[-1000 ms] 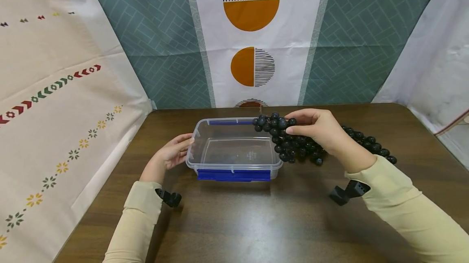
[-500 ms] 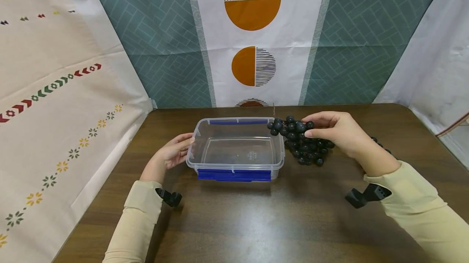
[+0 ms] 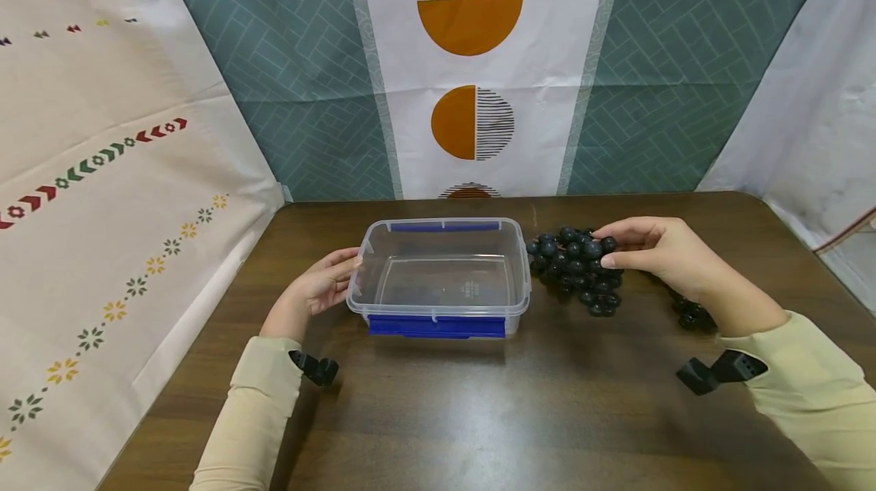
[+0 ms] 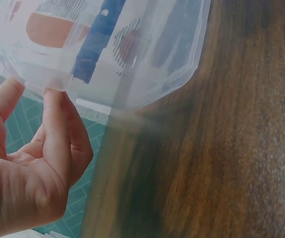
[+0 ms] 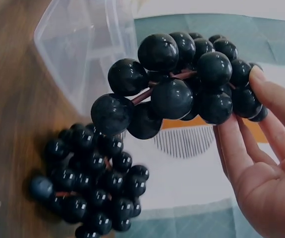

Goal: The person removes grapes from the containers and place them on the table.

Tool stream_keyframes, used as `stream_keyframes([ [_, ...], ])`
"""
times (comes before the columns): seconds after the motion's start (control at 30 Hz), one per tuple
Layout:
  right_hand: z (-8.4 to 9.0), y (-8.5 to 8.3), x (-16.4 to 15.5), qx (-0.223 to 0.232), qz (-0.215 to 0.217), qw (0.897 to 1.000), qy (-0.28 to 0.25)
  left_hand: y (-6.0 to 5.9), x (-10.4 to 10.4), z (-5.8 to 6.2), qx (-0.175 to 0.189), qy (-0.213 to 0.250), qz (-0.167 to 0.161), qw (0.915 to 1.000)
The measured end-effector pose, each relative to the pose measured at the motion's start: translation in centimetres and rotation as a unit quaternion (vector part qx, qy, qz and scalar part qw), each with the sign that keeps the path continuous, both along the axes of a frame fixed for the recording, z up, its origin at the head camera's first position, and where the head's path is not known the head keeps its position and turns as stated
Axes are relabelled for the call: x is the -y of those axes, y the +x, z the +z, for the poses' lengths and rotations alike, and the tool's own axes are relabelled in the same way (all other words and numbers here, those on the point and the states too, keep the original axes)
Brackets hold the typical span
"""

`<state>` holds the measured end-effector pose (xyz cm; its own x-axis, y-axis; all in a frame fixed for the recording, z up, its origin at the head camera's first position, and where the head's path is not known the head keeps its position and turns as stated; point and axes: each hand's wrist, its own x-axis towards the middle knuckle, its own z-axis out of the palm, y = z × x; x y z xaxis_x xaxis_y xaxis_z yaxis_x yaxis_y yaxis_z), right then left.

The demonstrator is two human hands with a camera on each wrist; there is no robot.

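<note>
My two hands, a clear box and dark grapes on the brown tabletop.

My left hand is on the left, and its fingers are bent loosely and touch the left rim of the box without gripping it. The box is clear with blue clips and sits in the middle of the tabletop. Just to the right of the box are the grapes, close to its right wall but not inside it. My right hand pinches the top of the bunch with its fingers, and the lower grapes hang down to the tabletop. More dark grapes lie under my right wrist, partly hidden.
</note>
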<state>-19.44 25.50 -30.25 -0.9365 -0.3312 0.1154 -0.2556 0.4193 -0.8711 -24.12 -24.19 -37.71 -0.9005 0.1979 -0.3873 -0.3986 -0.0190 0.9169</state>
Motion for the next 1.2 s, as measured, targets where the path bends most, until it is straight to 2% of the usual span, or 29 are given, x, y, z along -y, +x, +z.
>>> stream_keyframes([
  [0.27,-0.8,0.1,-1.8,0.007,0.025,1.000,0.005,-0.1,0.2,0.0,-0.003,-0.004,-0.007,1.0000],
  [0.5,-1.8,-0.2,-3.0,0.004,0.031,0.999,0.029,-0.3,0.2,0.0,-0.003,-0.007,-0.006,1.0000],
  [0.73,-2.8,-0.7,-4.3,0.000,0.087,0.996,0.031,-0.2,0.3,-0.3,0.001,-0.008,-0.003,1.0000],
  [0.87,-3.3,-1.0,-5.0,-0.006,0.106,0.994,0.033,-0.2,0.3,-0.3,-0.002,-0.009,-0.003,0.9999],
  [0.93,-3.4,-1.1,-5.3,0.001,0.104,0.994,0.039,-0.2,0.3,-0.3,-0.001,-0.009,-0.003,1.0000],
  [1.07,-3.7,-1.3,-6.0,0.024,0.126,0.991,0.043,-0.1,0.2,-0.2,-0.001,-0.001,-0.003,1.0000],
  [1.2,-4.1,-1.5,-6.6,0.036,0.176,0.983,0.030,0.0,0.1,-0.2,-0.001,0.002,-0.003,1.0000],
])
